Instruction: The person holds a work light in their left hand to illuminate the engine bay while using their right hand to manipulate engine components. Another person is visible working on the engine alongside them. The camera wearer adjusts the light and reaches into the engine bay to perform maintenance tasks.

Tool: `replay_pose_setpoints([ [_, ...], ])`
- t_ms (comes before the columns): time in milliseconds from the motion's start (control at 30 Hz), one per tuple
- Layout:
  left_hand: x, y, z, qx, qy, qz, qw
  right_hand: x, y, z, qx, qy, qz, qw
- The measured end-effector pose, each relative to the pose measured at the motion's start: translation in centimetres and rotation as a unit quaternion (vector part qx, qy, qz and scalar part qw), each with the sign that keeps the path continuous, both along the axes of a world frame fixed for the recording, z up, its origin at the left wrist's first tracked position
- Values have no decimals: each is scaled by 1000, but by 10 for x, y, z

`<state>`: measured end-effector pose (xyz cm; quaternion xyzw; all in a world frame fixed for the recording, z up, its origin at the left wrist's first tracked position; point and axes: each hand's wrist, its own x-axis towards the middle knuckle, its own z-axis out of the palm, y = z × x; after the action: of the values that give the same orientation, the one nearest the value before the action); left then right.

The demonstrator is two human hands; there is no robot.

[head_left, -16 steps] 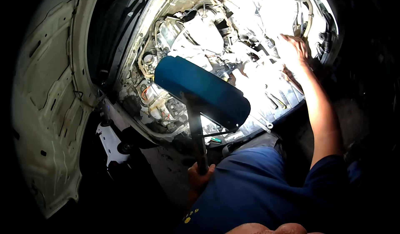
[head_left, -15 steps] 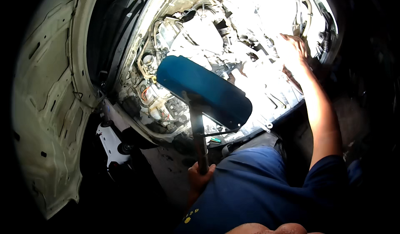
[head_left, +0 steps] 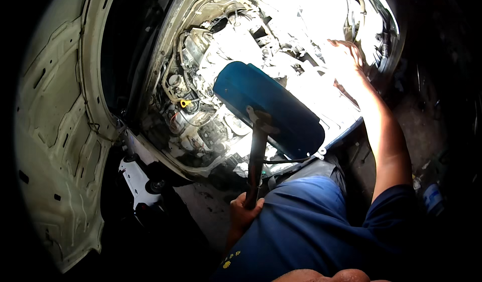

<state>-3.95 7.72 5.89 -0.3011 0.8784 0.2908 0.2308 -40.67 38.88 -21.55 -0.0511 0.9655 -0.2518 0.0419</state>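
Cream sheet metal: we see the raised hood filling the left of the frame, its stamped underside facing us, stiff and well apart from both hands.
Engine bay: the engine bay takes the upper centre, grey, crowded with hoses and a small yellow ring cap; its right half is washed out by glare.
Blue pan: a long, rounded blue pan sits on top of a stand, centre frame, tilted and held over the bay's front edge. We judge it rigid, bulky and top-heavy, likely to swing on its post.
Rusty post: the post runs from under the pan down to lower centre; it looks stiff and rough enough to grip, and we judge it the place to take hold, low for steadiness.
Left hand: our left hand is closed around the post's lower end, lower centre.
Right hand: our right hand reaches to the upper right, fingers spread flat on the bay; whether it grips anything we cannot tell, glare hides it.
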Motion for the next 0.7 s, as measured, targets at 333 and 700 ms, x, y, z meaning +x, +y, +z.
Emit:
replay_pose_setpoints([
  [333,17,-8,-7,30,12,59,998,5,-1,-37,13,92,-18,996],
  [700,23,0,0,10,21,48,999,-2,1,-4,27,-105,30,994],
])
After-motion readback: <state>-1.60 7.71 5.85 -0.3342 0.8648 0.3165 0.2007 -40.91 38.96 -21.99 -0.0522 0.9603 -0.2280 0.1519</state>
